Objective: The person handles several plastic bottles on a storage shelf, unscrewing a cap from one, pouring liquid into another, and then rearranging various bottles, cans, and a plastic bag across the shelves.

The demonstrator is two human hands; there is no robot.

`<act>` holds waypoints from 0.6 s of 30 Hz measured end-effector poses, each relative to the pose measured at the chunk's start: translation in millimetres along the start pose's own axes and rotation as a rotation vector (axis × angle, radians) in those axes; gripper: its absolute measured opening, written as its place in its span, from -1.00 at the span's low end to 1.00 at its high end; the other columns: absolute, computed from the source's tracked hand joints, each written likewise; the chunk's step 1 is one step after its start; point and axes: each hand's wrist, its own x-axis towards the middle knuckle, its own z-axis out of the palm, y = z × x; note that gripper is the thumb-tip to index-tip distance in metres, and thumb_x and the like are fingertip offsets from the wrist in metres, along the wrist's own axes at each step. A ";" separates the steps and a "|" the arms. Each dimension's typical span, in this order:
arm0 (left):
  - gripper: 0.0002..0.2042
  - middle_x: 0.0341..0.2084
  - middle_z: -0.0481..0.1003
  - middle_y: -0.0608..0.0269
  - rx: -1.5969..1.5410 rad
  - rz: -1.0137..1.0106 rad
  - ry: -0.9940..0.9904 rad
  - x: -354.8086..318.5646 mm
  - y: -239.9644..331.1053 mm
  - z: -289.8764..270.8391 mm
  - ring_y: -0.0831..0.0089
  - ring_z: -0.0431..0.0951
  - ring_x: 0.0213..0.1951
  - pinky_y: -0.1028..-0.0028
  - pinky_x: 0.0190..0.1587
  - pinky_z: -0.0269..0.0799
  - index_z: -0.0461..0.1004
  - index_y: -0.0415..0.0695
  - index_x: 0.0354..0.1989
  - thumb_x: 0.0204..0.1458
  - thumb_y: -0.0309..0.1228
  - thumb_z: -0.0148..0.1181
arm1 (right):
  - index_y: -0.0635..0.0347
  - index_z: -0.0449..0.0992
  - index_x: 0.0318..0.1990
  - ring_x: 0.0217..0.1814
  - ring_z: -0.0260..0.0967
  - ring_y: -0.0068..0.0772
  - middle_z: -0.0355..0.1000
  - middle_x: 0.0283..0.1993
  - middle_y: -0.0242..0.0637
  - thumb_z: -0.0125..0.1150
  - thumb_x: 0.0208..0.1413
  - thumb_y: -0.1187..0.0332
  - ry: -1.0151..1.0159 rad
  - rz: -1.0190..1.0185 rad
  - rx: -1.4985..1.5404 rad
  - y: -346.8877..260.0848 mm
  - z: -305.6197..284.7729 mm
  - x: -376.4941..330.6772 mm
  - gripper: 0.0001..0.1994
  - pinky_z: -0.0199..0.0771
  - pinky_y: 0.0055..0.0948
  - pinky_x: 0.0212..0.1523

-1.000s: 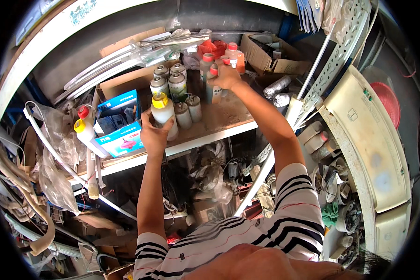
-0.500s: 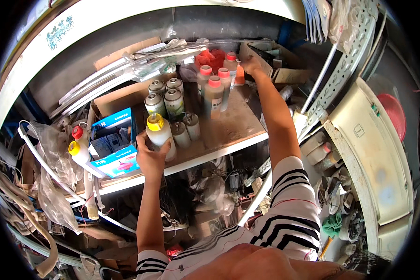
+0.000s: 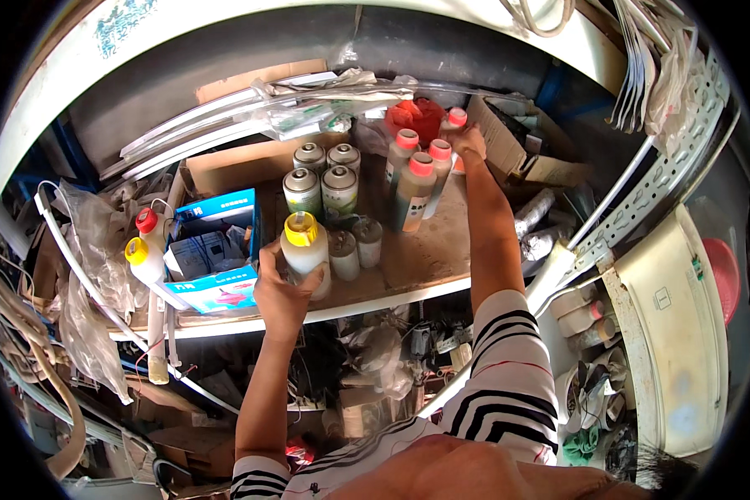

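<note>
My left hand [image 3: 285,287] is wrapped round the lower part of a white bottle with a yellow cap [image 3: 306,250], which stands upright near the shelf's front edge. My right hand [image 3: 470,143] reaches to the back right, its fingers closed at the side of a red-capped bottle [image 3: 456,119]; the far fingers are hidden. Several brown bottles with red caps [image 3: 414,196] stand just left of that hand. Between my hands, several spray cans [image 3: 339,190] are grouped, with two smaller cans [image 3: 342,255] in front, beside the white bottle.
A blue box [image 3: 214,287] with small packets sits left of my left hand, beside more capped bottles [image 3: 147,260]. Red plastic [image 3: 415,119] and an open cardboard box [image 3: 498,137] lie at the back. A perforated metal post [image 3: 617,225] rises right of the shelf [image 3: 442,260].
My right hand has moved from beside the cardboard box onto the rearmost red-capped bottle. My left hand stays on the yellow-capped bottle. The whole view has shifted slightly.
</note>
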 end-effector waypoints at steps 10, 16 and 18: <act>-0.40 -0.14 0.62 -0.01 -0.116 0.024 -0.024 2.3 -12.4 4.0 0.16 0.67 -0.12 0.31 -0.07 0.57 0.42 -0.19 0.04 -0.20 -0.39 0.60 | 0.33 0.47 0.03 -0.05 0.55 -0.37 0.59 -0.08 -0.22 0.65 -0.28 0.18 0.147 -0.335 0.405 12.8 -143.9 -15.0 -0.30 0.51 -0.41 0.04; -0.40 -0.17 0.63 0.02 -0.010 0.056 -0.019 4.0 -12.1 1.2 0.12 0.67 -0.15 0.27 -0.13 0.57 0.41 -0.14 0.03 -0.20 -0.33 0.60 | 0.26 0.48 0.05 -0.05 0.55 -0.37 0.50 -0.05 -0.29 0.59 -0.16 0.04 -0.214 -0.208 0.825 47.3 -218.7 -100.8 -0.33 0.64 -0.39 -0.04; -0.39 -0.19 0.64 0.04 0.006 0.033 -0.032 5.9 -13.2 0.8 0.11 0.68 -0.17 0.26 -0.15 0.57 0.41 -0.12 0.01 -0.20 -0.26 0.61 | 0.26 0.48 0.07 -0.01 0.54 -0.32 0.47 -0.01 -0.28 0.58 -0.12 0.06 -0.321 -0.150 0.957 55.3 -233.9 -127.8 -0.34 0.65 -0.34 0.00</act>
